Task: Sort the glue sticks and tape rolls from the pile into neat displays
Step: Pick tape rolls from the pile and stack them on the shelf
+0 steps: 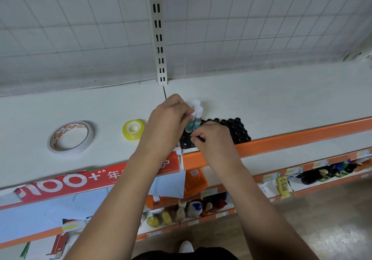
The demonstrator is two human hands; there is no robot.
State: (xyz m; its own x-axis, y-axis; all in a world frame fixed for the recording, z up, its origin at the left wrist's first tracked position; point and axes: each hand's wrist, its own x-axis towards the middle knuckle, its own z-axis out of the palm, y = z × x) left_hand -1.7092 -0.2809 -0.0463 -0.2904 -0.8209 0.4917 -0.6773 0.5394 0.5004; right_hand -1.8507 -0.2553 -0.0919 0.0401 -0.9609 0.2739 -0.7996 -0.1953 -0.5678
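Several glue sticks [197, 117] with white caps and teal labels stand upright in a black holder tray [238, 130] full of round holes, near the shelf's front edge. My left hand [167, 119] pinches the white cap of the nearest glue stick, its fingers curled round it. My right hand [211, 137] grips the tray's front left part with curled fingers. A wide white tape roll [70, 138] with a printed core lies flat at the left. A small yellow tape roll [133, 129] lies beside my left hand.
The white shelf [281, 102] has an orange front rail [302, 139] and a wire grid back with a slotted upright [159, 38]. A red banner [80, 181] hangs below the edge. Lower shelves hold bottles and other goods.
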